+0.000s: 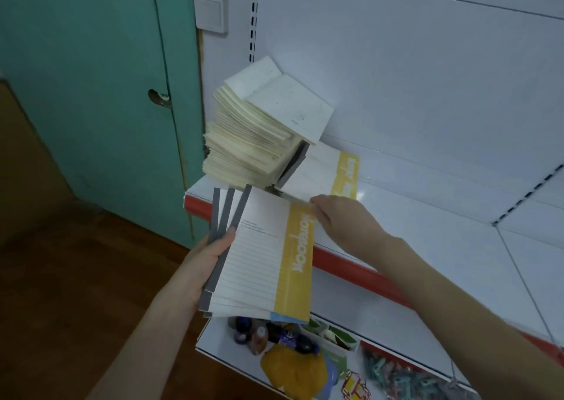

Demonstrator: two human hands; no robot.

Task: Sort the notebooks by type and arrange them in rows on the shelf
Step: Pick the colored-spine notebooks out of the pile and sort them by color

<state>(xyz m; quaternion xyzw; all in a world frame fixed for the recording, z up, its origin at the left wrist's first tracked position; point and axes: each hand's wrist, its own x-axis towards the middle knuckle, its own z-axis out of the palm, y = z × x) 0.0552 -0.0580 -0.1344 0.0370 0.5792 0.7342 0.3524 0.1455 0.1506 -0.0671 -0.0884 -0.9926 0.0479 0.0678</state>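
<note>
early stage: left hand [213, 248] grips yellow-band notebooks [259, 253], right hand [338, 219] pinches the top one. lone notebook [320, 170] lies on the shelf [427, 207] beside the leaning pile [253, 134]; no rows yet.

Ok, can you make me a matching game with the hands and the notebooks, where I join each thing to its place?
1 left hand
2 right hand
3 tall pile
4 yellow packet

a lies on the lower shelf
b pinches a corner of the top notebook
c stands on the upper shelf
d holds the grey-spined bundle

Pairs: 1-d, 2-b, 3-c, 4-a
</note>
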